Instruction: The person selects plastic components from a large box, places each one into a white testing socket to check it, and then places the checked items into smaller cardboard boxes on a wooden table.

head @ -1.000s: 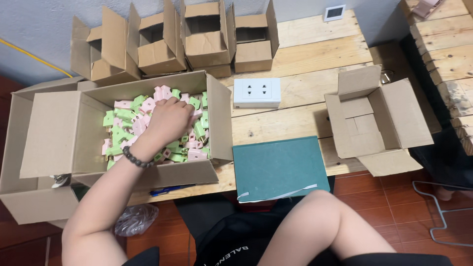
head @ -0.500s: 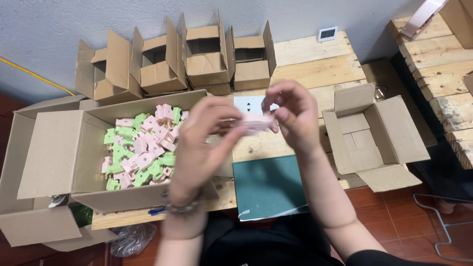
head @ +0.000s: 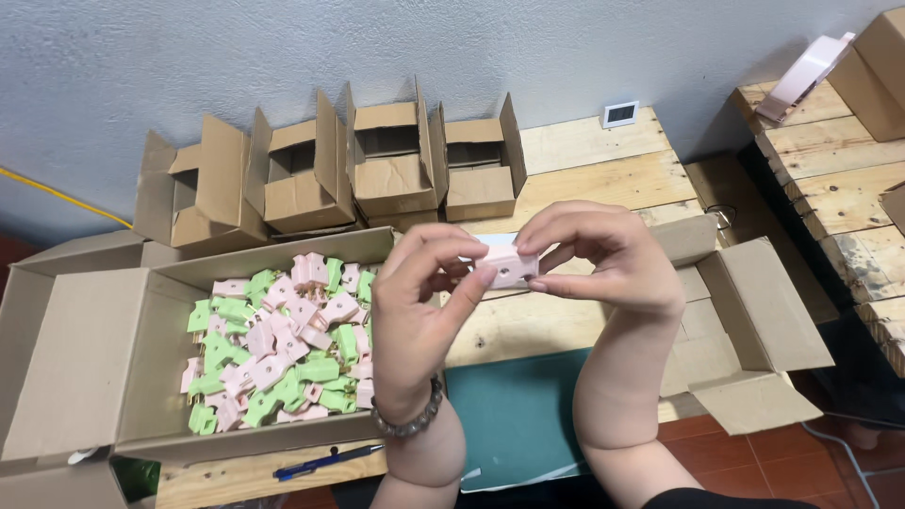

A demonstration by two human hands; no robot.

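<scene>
You hold a small pink plug [head: 507, 267] up in front of you, pinched between both hands above the wooden table [head: 584, 170]. Your left hand [head: 419, 302] has its thumb and fingers closed on the plug's left end, and a bead bracelet [head: 412, 421] sits on that wrist. Your right hand [head: 603, 259] grips the right end, fingertips curled over the top and thumb beneath, so both hands are clamped on the same piece.

Directly below the grip lies a dark green mat [head: 514, 419] on the table's near edge. Down and to the left of the grip, a blue pen [head: 325, 461] rests on the table edge. Left of the grip stands a big open cardboard box [head: 94, 358] filled with loose pink and green plugs [head: 278, 344]. Right of the grip, partly hidden by your right wrist, an open, smaller box [head: 754, 320] sits with its flaps spread.

Beyond the grip, a row of four small open cartons [head: 330, 170] lines the wall. Further back and to the right, a small white device with a screen [head: 620, 114] stands against the wall.
</scene>
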